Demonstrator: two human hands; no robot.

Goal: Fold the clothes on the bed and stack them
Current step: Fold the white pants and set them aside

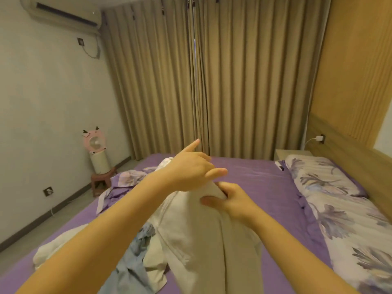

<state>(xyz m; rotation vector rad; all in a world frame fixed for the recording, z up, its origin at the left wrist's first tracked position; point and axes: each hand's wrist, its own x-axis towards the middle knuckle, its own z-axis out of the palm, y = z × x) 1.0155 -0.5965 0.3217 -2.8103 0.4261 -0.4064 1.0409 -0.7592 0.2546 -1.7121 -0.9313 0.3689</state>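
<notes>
Purple bed (244, 177): right hand (231, 202) pinches cream garment (201, 240) aloft at 12 o'clock; left hand (191, 168), fingers loose, hovers to regrip.

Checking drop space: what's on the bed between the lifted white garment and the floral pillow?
Head view: only bare purple sheet lies between the white garment, held up by the right hand, and the floral pillow.
</notes>
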